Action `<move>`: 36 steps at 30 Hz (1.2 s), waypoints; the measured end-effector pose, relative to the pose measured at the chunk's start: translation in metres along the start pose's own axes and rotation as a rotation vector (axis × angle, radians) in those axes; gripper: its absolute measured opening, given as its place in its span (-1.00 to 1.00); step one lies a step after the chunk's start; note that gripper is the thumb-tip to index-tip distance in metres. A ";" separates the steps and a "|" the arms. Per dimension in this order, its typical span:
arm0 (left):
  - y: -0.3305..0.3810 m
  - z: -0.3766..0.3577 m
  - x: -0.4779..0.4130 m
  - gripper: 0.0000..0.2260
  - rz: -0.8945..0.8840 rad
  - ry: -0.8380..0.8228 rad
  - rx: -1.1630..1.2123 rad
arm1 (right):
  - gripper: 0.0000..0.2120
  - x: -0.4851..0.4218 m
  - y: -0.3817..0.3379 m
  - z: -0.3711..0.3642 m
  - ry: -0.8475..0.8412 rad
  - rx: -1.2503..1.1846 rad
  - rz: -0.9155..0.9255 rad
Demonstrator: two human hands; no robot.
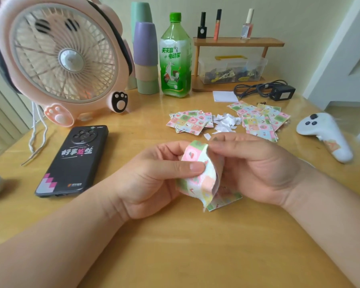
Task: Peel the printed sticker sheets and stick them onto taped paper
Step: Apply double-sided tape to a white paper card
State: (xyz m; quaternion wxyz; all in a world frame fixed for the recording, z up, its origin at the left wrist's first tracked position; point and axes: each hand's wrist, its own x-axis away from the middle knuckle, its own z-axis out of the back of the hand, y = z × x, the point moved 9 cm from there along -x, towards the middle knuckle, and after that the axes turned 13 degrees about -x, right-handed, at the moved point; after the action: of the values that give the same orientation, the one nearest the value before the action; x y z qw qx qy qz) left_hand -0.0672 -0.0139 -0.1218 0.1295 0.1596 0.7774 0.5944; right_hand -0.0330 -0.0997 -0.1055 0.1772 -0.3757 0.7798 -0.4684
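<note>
Sticker sheet (197, 175), printed in pastel squares, sits bowed between your two hands at the middle of the wooden table (195, 246). Your left hand (154, 179) pinches it, thumb flat on the printed face and the other fingers curled behind. Your right hand (254, 167) is curled at the sheet's right side, fingertips meeting its top edge, where a pale layer stands apart from the printed one. Another printed piece (227, 199) shows just under your right palm.

Beyond your hands lie two heaps of the same printed sheets, a left heap (189, 121) and a right heap (262, 121), with torn white scraps (227, 121) between them. A black phone (75, 161) lies to your left, a white controller (324, 134) to your right. Farther back stand a pink fan (58, 59), stacked cups (146, 59), a green bottle (176, 57) and a small wooden shelf (237, 41).
</note>
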 end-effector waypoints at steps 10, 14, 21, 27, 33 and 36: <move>0.003 0.000 -0.001 -0.63 -0.023 0.052 0.151 | -0.89 -0.001 -0.007 -0.003 0.059 -0.176 0.176; 0.005 0.015 -0.002 -0.68 -0.025 0.267 0.236 | -0.94 0.001 -0.024 0.010 0.190 -0.264 0.332; 0.017 0.073 0.020 -0.92 -0.127 0.883 -0.097 | -0.82 0.034 -0.062 0.058 0.717 0.238 0.738; 0.025 0.076 0.025 -0.87 -0.081 0.944 -0.418 | -0.91 0.020 -0.076 0.076 0.847 0.360 0.561; 0.019 0.082 0.024 -0.66 -0.042 0.947 -0.395 | -0.80 -0.025 -0.058 0.082 0.786 0.513 0.306; 0.020 0.083 0.025 -0.66 -0.034 0.946 -0.419 | -0.88 -0.042 -0.056 0.082 0.773 0.491 0.227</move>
State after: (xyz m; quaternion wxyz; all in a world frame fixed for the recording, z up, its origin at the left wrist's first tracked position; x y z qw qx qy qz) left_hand -0.0555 0.0738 -0.1242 -0.1973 -0.1686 0.6177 0.7424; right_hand 0.0696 -0.1323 -0.1017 0.0078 -0.0329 0.6910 -0.7221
